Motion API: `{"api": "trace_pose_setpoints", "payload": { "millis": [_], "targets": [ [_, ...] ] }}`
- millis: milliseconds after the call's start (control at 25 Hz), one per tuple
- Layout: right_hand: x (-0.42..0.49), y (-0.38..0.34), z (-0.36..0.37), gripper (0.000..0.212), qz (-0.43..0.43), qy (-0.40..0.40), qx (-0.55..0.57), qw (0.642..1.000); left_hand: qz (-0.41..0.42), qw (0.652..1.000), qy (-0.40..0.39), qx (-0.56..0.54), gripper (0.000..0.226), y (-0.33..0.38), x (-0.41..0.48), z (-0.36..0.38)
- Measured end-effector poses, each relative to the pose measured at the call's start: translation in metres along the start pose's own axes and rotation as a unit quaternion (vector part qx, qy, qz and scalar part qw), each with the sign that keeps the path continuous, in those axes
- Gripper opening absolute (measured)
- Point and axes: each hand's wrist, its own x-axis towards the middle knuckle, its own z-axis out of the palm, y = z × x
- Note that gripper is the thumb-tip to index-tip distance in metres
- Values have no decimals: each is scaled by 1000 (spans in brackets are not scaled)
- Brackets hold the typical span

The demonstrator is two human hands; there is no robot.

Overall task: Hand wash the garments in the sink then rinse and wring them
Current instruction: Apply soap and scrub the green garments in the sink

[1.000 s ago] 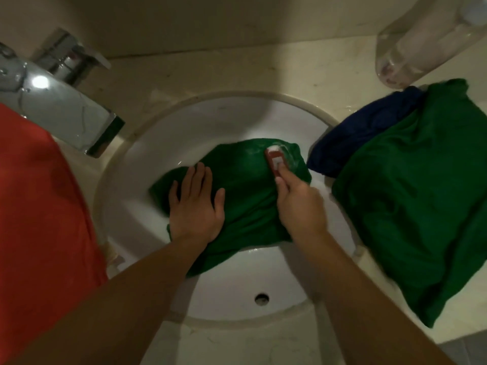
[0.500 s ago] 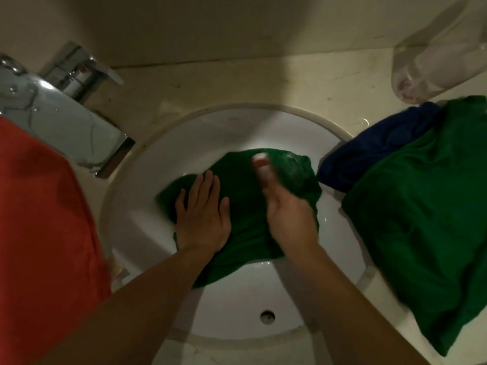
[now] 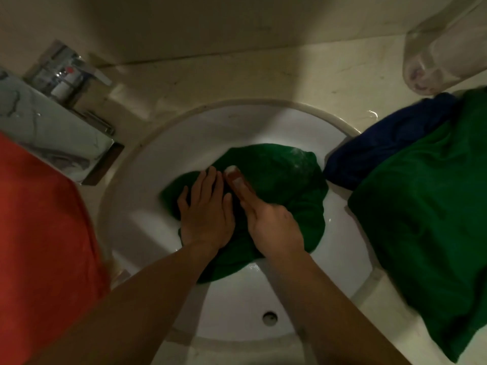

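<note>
Now swept leftward across the green garment (image 3: 284, 180) lying in the sink (image 3: 237, 122), the right hand (image 3: 274, 227) grasps the soap bar (image 3: 235, 177) just beside the flat, straight-fingered left hand (image 3: 208, 214) pinning the cloth: soaping continues, rinsing and wringing remain.

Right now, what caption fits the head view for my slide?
Left hand presses green garment in sink; right hand holds soap against it.

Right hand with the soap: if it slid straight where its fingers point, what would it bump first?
Probably the sink's white wall, just past the green garment's edge. The right hand and its soap bar aim close beside the left hand, though depth is unclear.
</note>
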Motion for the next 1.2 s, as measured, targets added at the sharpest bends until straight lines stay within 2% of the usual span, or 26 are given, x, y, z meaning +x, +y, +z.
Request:
{"api": "trace_pose_setpoints", "payload": {
  "millis": [40, 160, 200, 280, 400, 480, 560, 640, 680, 800, 840, 880, 960, 1040, 1120, 1200],
  "targets": [
    [2, 6, -7, 53, 11, 8, 0, 1000, 1, 1000, -1, -1, 65, 0, 0, 0],
    [8, 40, -41, 42, 168, 75, 46, 982, 6, 1000, 6, -9, 66, -1, -1, 0],
    [5, 43, -46, 42, 188, 98, 58, 976, 6, 1000, 6, -10, 66, -1, -1, 0],
    [3, 27, -40, 45, 151, 95, 58, 982, 4, 1000, 7, -14, 66, -1, 0, 0],
    [0, 3, -14, 56, 6, -18, 0, 1000, 6, 1000, 1, -6, 68, 1, -1, -1],
    [9, 17, -30, 49, 32, -8, -7, 999, 4, 1000, -3, -4, 68, 0, 1, -1],
    [15, 46, -53, 43, 124, 64, 9, 990, 3, 1000, -1, -8, 67, 0, 1, 0],
    [7, 51, -60, 43, 162, 105, 27, 981, 7, 1000, -1, -10, 67, 1, 2, 0],
    [5, 38, -55, 45, 142, 92, 30, 985, 6, 1000, 0, -8, 67, 1, 2, 0],
    [5, 0, -23, 59, 7, -45, -15, 999, 7, 1000, 0, -3, 67, 2, 2, -1],
    [8, -3, -26, 60, -5, -65, -39, 997, 7, 1000, -3, -3, 67, 2, 1, -1],
    [13, 6, -33, 57, 8, -47, -50, 998, 8, 1000, -5, -2, 66, 1, 1, -1],
    [19, 41, -54, 47, 101, 25, -30, 994, 11, 1000, -2, -7, 66, 2, 2, 0],
    [10, 53, -61, 45, 155, 88, 2, 984, 16, 1000, 4, -11, 66, 3, 3, 0],
    [8, 30, -45, 47, 134, 63, 29, 989, 17, 1000, 5, -9, 66, 3, 3, 0],
    [10, 8, -16, 54, 32, -9, 21, 999, 18, 1000, -2, -7, 67, 4, 3, -2]
  ]
}}
